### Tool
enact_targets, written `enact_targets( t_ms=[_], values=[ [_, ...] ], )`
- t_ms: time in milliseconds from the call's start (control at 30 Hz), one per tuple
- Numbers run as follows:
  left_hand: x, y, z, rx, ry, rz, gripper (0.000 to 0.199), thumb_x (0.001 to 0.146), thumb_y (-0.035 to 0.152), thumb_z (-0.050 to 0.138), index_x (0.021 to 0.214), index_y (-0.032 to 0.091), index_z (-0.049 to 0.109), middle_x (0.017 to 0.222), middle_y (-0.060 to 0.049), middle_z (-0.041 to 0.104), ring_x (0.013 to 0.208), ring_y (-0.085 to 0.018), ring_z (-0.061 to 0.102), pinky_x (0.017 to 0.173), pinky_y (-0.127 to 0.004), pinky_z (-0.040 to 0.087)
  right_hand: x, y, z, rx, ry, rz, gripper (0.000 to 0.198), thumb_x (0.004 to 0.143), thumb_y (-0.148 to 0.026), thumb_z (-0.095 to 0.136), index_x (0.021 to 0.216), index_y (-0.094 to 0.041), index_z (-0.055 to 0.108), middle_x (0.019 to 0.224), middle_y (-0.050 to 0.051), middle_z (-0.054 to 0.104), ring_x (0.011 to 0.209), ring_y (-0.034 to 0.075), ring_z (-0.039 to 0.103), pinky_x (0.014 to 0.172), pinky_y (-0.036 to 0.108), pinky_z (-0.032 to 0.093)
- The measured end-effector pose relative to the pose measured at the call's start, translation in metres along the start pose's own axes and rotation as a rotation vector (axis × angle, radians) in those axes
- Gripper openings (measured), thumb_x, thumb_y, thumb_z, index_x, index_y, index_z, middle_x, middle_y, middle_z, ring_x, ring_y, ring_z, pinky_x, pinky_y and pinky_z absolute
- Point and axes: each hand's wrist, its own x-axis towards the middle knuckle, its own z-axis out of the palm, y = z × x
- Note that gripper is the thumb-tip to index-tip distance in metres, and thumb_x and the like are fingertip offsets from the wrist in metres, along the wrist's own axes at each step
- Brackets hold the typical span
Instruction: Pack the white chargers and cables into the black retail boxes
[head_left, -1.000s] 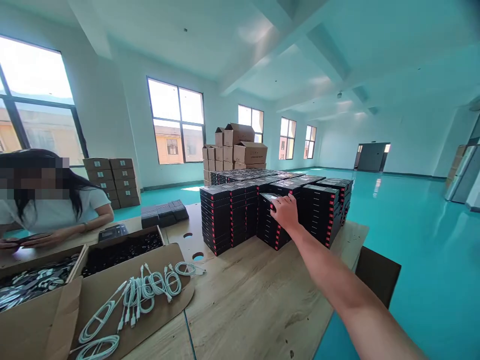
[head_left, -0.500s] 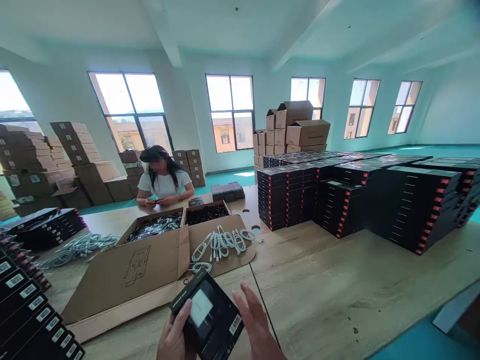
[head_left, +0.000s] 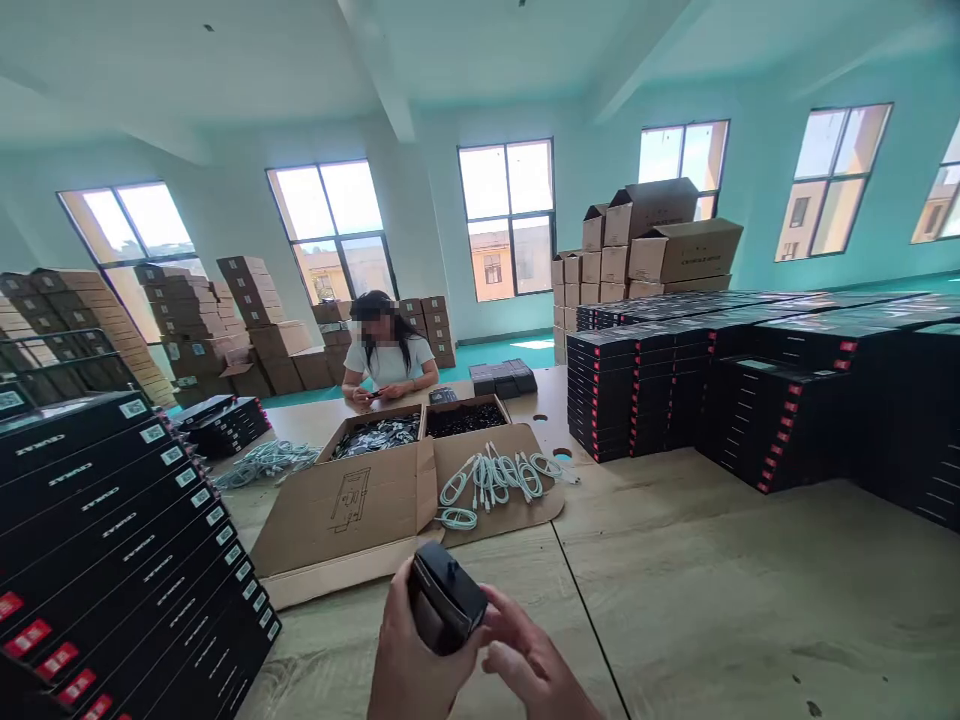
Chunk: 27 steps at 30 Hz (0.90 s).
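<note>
A small black box (head_left: 448, 598) is tilted up in my left hand (head_left: 420, 650), whose fingers wrap its left side and lower edge. One narrow end faces up, with a curved edge like a loosened flap and a small dark bump on it. My right hand (head_left: 529, 650) has bent fingers against the box's right edge, its thumb close beneath. Just beyond the box lies a flattened cardboard flap (head_left: 341, 535). Coiled white cables (head_left: 491, 475) rest on the cardboard to its right.
Two open cartons (head_left: 427, 425) hold small dark parts. More cables (head_left: 270, 460) lie to the left. Tall stacks of black boxes (head_left: 142, 540) stand at left and black boxes (head_left: 600, 400) at right. A person (head_left: 390, 350) sits across the table (head_left: 675, 600); brown cartons (head_left: 645, 240) stand behind.
My view has swung left. The black box has turned from its broad printed face to its narrow end. My right hand has come from apart to touching its right edge.
</note>
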Motion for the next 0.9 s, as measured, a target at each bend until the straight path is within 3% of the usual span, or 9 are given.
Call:
enact_targets(
  t_ms=[67,167,300,400,533,667,733,800,900],
  values=[
    [-0.008,-0.001,-0.004,0.198,0.005,0.266,0.076,0.061,0.028,0.076,0.132,0.022,0.05,0.121,-0.015,0.068,0.11,-0.036,0.066,0.096,-0.054,0.052,0.005,-0.019,-0.008,0.088,-0.054,0.031,0.065,0.087,-0.05,0.059,0.144,-0.021,0.054,0.122,0.015,0.071,0.108,0.03,0.068,0.091,0.042,0.054],
    [-0.015,-0.009,-0.002,0.398,-0.067,0.575,0.072,0.061,0.022,0.069,0.131,0.022,0.052,0.119,-0.014,0.071,0.11,-0.035,0.067,0.098,-0.053,0.05,0.013,-0.03,-0.016,0.067,-0.175,0.029,0.059,0.077,-0.034,0.067,0.135,-0.022,0.062,0.111,0.012,0.074,0.105,0.029,0.069,0.098,0.044,0.051],
    [-0.014,-0.028,0.004,0.586,-0.125,0.793,0.06,0.074,0.01,0.056,0.133,0.025,0.052,0.12,-0.008,0.075,0.114,-0.026,0.068,0.109,-0.044,0.042,0.016,-0.005,-0.023,-0.059,-0.195,0.075,0.057,0.066,-0.021,0.064,0.122,-0.027,0.069,0.096,0.007,0.076,0.091,0.028,0.072,0.088,0.042,0.056],
    [-0.013,-0.037,0.005,0.638,-0.197,0.793,0.064,0.076,0.004,0.052,0.136,0.026,0.051,0.127,-0.006,0.074,0.121,-0.023,0.065,0.113,-0.041,0.038,0.014,0.013,-0.029,-0.198,-0.069,0.034,0.051,0.062,-0.02,0.058,0.11,-0.027,0.072,0.088,0.005,0.075,0.083,0.029,0.071,0.082,0.04,0.058],
    [-0.014,-0.031,0.0,0.574,-0.296,0.715,0.07,0.07,0.006,0.054,0.138,0.026,0.049,0.131,-0.008,0.071,0.123,-0.026,0.064,0.109,-0.043,0.041,0.013,0.01,-0.032,-0.267,0.053,-0.04,0.041,0.067,-0.02,0.049,0.1,-0.023,0.072,0.085,0.005,0.073,0.083,0.028,0.07,0.082,0.039,0.058],
    [-0.019,-0.017,-0.006,0.561,-0.295,0.598,0.084,0.063,0.016,0.064,0.144,0.018,0.041,0.136,-0.018,0.063,0.124,-0.035,0.06,0.106,-0.05,0.042,0.011,-0.005,-0.023,-0.435,0.309,-0.157,0.049,0.07,-0.016,0.05,0.116,-0.022,0.065,0.102,0.008,0.071,0.079,0.025,0.069,0.065,0.035,0.059],
    [-0.019,-0.015,-0.005,0.623,-0.144,0.573,0.083,0.065,0.017,0.064,0.144,0.017,0.04,0.133,-0.02,0.063,0.122,-0.038,0.059,0.103,-0.052,0.041,0.01,-0.008,-0.016,-0.613,0.455,-0.376,0.046,0.076,-0.014,0.051,0.119,-0.025,0.065,0.129,0.012,0.064,0.105,0.028,0.067,0.082,0.041,0.06],
    [-0.016,-0.014,-0.002,0.683,-0.007,0.602,0.077,0.068,0.017,0.063,0.142,0.015,0.041,0.13,-0.021,0.063,0.119,-0.039,0.06,0.101,-0.052,0.04,0.011,-0.009,-0.01,-0.784,0.455,-0.494,0.036,0.085,-0.013,0.049,0.11,-0.028,0.071,0.145,0.01,0.055,0.133,0.033,0.053,0.105,0.055,0.048],
    [-0.01,-0.015,0.002,0.741,0.052,0.67,0.075,0.07,0.018,0.063,0.142,0.015,0.042,0.129,-0.022,0.065,0.118,-0.04,0.061,0.103,-0.052,0.036,0.014,-0.008,-0.003,-0.806,0.355,-0.306,0.032,0.095,-0.019,0.048,0.106,-0.03,0.076,0.156,0.01,0.046,0.147,0.037,0.037,0.114,0.065,0.035]
  ],
)
